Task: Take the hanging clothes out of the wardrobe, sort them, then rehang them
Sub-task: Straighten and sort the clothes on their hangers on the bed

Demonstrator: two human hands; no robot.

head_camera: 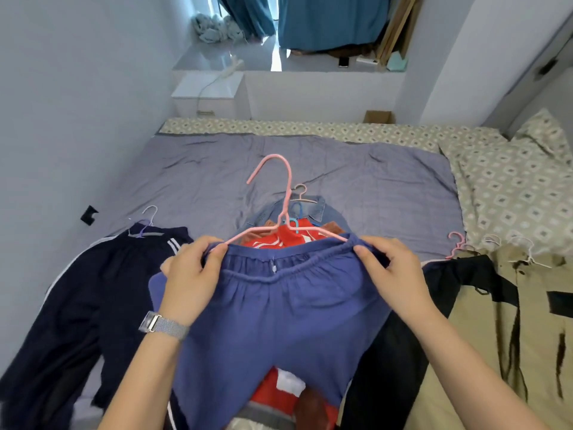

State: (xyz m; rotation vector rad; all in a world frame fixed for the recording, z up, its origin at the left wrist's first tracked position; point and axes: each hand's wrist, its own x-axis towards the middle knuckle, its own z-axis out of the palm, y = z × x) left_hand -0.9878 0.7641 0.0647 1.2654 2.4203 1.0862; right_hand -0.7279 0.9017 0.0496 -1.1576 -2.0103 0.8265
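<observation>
Your left hand and right hand each pinch an end of the elastic waistband of the blue trousers at frame centre, stretched over the pink hanger above the bed; soft, light cloth likely slides, so keep hold at the waistband corners.

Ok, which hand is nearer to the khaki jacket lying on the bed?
Right. The right hand grips the blue pants' waistband on the side toward the khaki jacket. The left hand grips the opposite waistband end, farther off, next to the navy striped pants.
</observation>
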